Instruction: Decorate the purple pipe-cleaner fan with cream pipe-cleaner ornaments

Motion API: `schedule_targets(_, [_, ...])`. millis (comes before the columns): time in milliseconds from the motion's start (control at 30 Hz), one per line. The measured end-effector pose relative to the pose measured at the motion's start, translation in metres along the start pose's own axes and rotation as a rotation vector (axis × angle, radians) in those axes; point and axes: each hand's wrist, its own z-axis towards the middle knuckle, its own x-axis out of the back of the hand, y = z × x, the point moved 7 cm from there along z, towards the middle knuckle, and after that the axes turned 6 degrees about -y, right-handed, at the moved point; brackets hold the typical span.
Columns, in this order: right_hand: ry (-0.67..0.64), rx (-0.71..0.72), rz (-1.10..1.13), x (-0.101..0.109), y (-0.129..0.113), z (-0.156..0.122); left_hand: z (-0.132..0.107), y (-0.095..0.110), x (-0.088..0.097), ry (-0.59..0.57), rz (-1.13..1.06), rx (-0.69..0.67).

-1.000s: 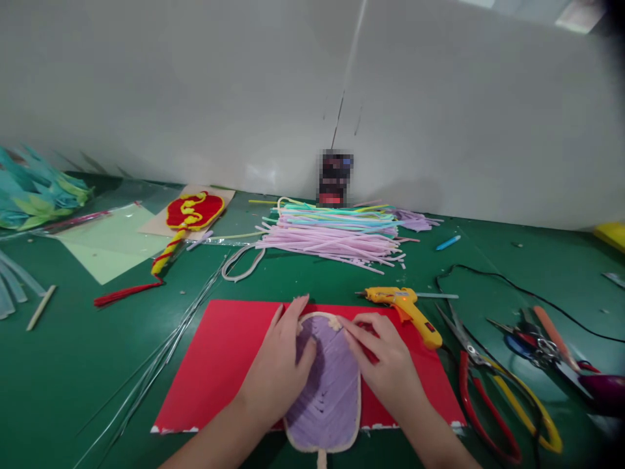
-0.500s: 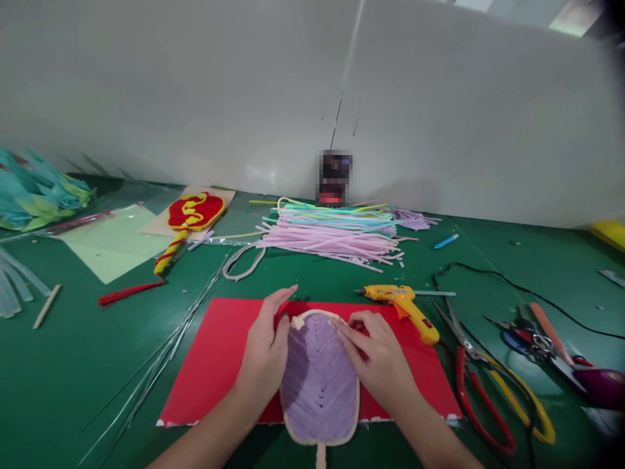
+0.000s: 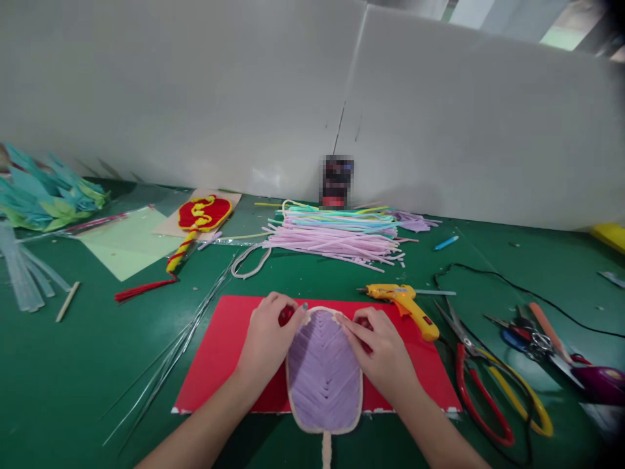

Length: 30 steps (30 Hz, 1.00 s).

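Note:
A purple fan [image 3: 324, 374] with a cream edge and handle lies flat, partly over a red board [image 3: 219, 352]. My left hand [image 3: 271, 332] pinches its upper left rim, thumb on top and fingers curled. At the upper right rim, my right hand [image 3: 378, 345] pinches the cream edging between thumb and forefinger. Small cream bits show at both pinch points, partly covered by the fingertips. The handle runs down past the bottom of the view.
A yellow glue gun [image 3: 405, 303] rests on the board's right edge. Beside it are red-and-yellow-handled scissors [image 3: 471, 352] and a black cord [image 3: 517, 293]. Behind lie pastel pipe cleaners [image 3: 336, 238]. A red-and-yellow fan [image 3: 205, 213] and thin wires [image 3: 183, 339] are to the left.
My left hand has closed from an open pose onto the fan's upper left rim. My right hand keeps its pinch. The view has shifted slightly.

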Motion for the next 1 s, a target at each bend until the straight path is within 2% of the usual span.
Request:
schedule_targets(133, [-0.008,-0.007,0.002,-0.0004,0.0001,-0.0003,-0.001,0.0023,-0.0018,-0.031,0.047,-0.034])
schedule_targets(433, [0.009,0.009,0.002,0.0024,-0.0023,0.0015,0.0014,0.0002,-0.0024,-0.025,0.063,-0.062])
schedule_targets(700, [0.014,0.014,0.011,0.0038,-0.0049,0.0015,0.0036,-0.0013,-0.0008,0.038,0.078,-0.043])
schedule_targets(1000, [-0.019,0.0,0.03,0.0,-0.0028,0.0009,0.0029,0.0006,-0.0017,-0.005,0.121,-0.048])
